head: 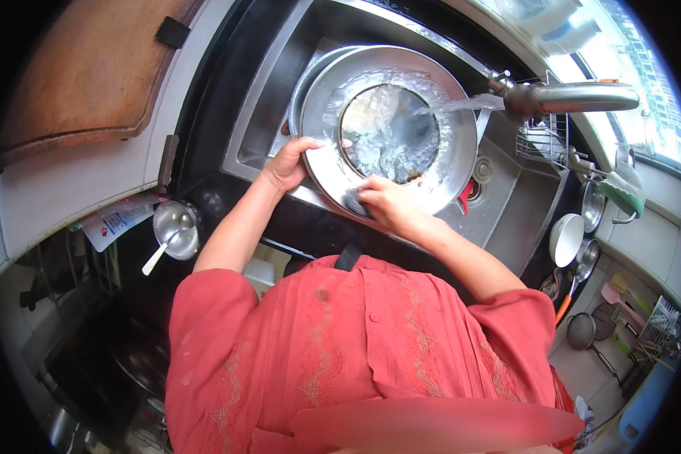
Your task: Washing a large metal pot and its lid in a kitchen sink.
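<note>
A round steel pan (459, 164) with a wide sloping rim lies over the sink. Water splashes around the dark-edged circle at its middle. My left hand (290, 164) grips the pan's rim at the left, thumb on top. Pressed to the near part of the rim is a dark scouring pad (356, 202), pinched in the fingers of my right hand (391, 204). From the steel faucet (579, 97) at the right, a stream of water (471, 103) runs into the pan. The edge of another metal vessel (296, 105) shows beneath the pan's left side.
The steel sink (502, 198) has a drain at the right with a red object (466, 197) beside it. A wire rack (545, 136) stands behind the faucet. At the left are a metal bowl with a spoon (176, 230) and a wooden cabinet door (91, 74). Bowls (566, 240) stand right.
</note>
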Action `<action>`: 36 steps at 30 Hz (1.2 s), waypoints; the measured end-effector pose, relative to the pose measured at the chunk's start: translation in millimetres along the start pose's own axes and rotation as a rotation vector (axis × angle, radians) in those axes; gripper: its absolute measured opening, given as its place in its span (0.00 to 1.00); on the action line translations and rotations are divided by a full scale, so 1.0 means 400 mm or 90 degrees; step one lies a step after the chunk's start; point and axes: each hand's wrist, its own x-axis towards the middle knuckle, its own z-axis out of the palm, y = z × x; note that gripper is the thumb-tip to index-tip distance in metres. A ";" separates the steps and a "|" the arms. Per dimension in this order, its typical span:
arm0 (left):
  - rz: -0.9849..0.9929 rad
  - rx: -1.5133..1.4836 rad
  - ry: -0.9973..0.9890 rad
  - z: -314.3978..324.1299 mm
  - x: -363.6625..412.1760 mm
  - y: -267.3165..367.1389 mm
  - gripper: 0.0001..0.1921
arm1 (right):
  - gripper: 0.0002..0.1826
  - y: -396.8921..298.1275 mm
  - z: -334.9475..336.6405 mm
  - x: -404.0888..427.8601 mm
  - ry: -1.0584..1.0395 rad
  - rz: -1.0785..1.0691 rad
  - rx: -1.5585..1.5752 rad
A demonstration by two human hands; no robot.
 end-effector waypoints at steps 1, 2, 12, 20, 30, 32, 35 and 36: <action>-0.001 0.003 0.000 0.002 0.003 0.000 0.21 | 0.09 0.016 -0.027 -0.040 -0.026 0.019 -0.018; 0.012 0.007 -0.015 0.001 0.004 -0.002 0.22 | 0.08 0.032 -0.055 -0.077 -0.053 0.036 -0.036; 0.032 0.020 0.069 0.005 -0.007 0.003 0.23 | 0.11 0.036 -0.126 0.208 0.362 -0.049 -0.047; 0.077 0.011 0.027 0.007 -0.013 0.010 0.21 | 0.09 0.185 -0.164 0.391 0.337 0.132 -0.286; 0.017 0.162 0.251 0.097 -0.021 0.033 0.14 | 0.17 0.035 -0.082 0.389 0.306 -0.216 -0.197; 0.010 0.174 0.256 0.109 -0.015 0.032 0.14 | 0.17 0.070 -0.096 0.405 0.327 -0.159 -0.176; 0.011 0.183 0.271 0.116 0.000 0.033 0.15 | 0.17 0.115 -0.106 0.449 0.331 -0.146 -0.160; -0.005 0.178 0.273 0.099 0.009 0.029 0.17 | 0.16 0.133 -0.102 0.471 0.325 -0.112 -0.165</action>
